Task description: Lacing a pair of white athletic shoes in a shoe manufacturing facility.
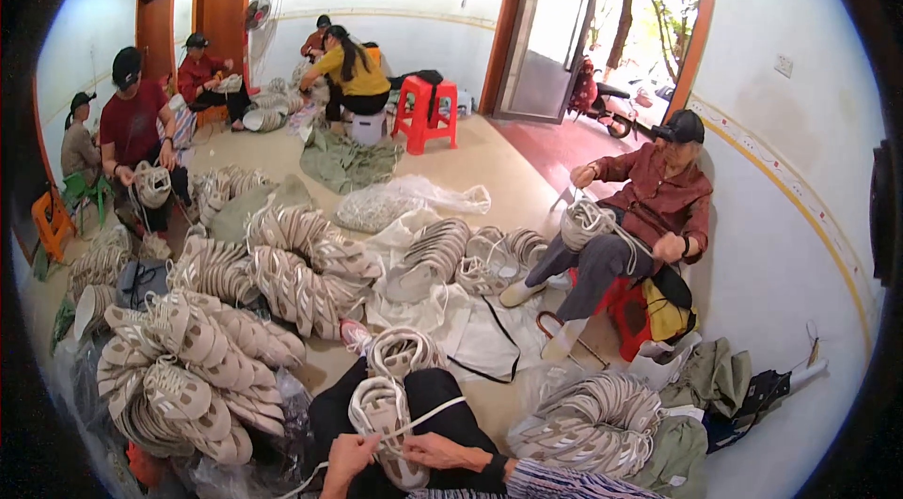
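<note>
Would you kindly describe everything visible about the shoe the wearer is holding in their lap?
The shoe is a white and beige sneaker, seemingly mesh with curved strap overlays. It lies on the dark trousers, opening upward. A white lace runs from it to the right. The left hand grips its near end and the right hand pinches the lace beside it.

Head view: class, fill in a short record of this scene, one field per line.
Left hand: grips a white lace
Right hand: on the shoe, pinching the lace
Shoe: white and beige, on the lap
Floor: heaps of shoes
Person on red stool: lacing another shoe
Others: seated at far wall
</note>
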A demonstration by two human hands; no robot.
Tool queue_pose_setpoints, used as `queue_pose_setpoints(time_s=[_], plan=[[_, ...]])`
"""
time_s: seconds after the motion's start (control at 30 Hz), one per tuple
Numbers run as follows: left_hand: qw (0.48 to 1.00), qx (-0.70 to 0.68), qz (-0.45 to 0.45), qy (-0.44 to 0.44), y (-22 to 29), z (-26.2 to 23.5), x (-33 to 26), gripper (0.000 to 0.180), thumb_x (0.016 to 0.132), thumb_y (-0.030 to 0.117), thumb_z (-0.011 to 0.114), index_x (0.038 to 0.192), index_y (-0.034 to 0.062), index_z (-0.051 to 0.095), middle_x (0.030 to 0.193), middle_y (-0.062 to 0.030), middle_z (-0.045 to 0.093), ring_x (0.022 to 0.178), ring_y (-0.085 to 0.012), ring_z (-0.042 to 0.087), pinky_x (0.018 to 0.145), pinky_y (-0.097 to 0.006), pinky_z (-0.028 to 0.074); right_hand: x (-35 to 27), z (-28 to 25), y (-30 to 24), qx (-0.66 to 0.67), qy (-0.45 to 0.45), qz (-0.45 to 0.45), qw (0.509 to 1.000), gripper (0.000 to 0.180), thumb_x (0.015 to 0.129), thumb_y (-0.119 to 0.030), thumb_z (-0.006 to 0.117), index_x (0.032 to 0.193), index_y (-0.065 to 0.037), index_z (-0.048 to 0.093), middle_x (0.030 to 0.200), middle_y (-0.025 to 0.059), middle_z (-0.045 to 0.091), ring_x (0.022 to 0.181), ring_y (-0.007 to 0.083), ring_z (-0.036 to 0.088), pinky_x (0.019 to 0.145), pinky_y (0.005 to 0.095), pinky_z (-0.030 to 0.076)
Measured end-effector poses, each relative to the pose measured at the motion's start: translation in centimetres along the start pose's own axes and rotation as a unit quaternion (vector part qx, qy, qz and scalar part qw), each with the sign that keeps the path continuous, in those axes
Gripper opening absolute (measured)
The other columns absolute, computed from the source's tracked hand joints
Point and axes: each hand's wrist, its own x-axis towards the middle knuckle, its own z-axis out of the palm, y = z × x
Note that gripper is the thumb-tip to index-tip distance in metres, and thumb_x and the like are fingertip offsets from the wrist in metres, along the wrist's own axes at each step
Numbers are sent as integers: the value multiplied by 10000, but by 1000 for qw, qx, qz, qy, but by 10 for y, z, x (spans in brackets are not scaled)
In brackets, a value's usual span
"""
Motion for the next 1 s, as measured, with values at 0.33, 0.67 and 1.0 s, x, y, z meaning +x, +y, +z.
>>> queue_pose_setpoints(time_s=[0.33,0.67,1.0], plan=[[997,33,43,45,-37,40,28,300,791,288,601,803,-1,681,580,-109,621,525,-172,594,505,-322,445,7,-6,-9,96,-8,15,995,229,867,-231,514,795,-14,535,644,36,511,584,117,448,560,289,400],[951,81,288,78,9,71,-57,237,745,246,559,771,28,646,666,-193,598,607,-328,596,567,-414,451,38,19,27,-109,95,-84,986,357,833,-361,510,700,-46,615,675,168,591,601,293,574,515,391,431],[989,-121,83,30,-49,3,-13,302,864,215,519,754,-25,665,564,-58,600,502,-105,514,484,-251,405,26,23,-13,-91,91,-277,952,284,763,-278,581,633,-26,576,569,145,522,524,315,506,500,415,389]])
